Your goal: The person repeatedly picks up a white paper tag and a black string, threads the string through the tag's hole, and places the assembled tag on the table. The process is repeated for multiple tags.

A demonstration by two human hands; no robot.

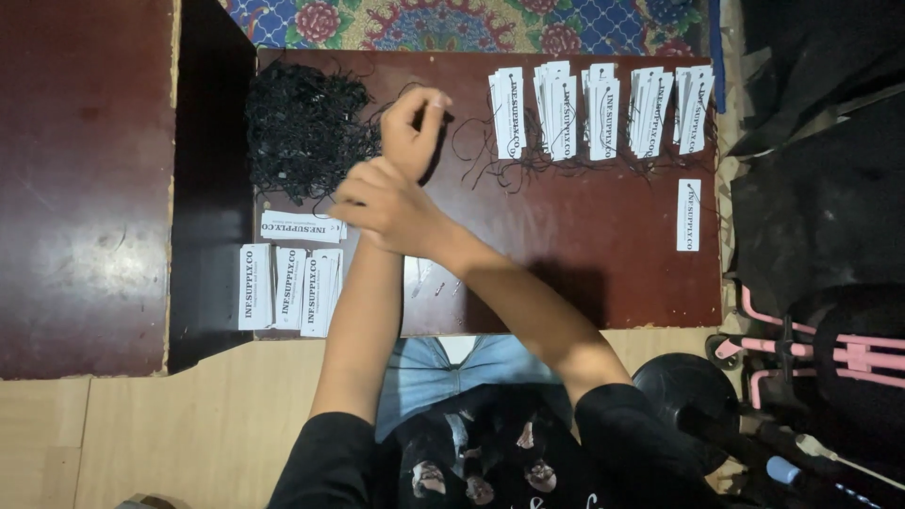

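My left hand (415, 123) reaches up to the right edge of a tangled pile of black strings (302, 132), with thumb and fingers pinched on a thin black string. My right hand (386, 203) crosses over my left wrist, fingers curled, its knuckles close to a single white paper tag (302, 226). What lies inside it is hidden. Below that tag, stacks of white tags (287, 287) sit at the near left of the dark red table (566, 217). Strung tags (594, 113) lie in rows at the far right, and one more tag (688, 215) lies alone.
A second dark red surface (85, 188) stands to the left across a dark gap. Black cloth (820, 188), a pink-framed object (820, 349) and a round black object (683, 386) crowd the right side. Patterned carpet (452, 24) lies beyond the table.
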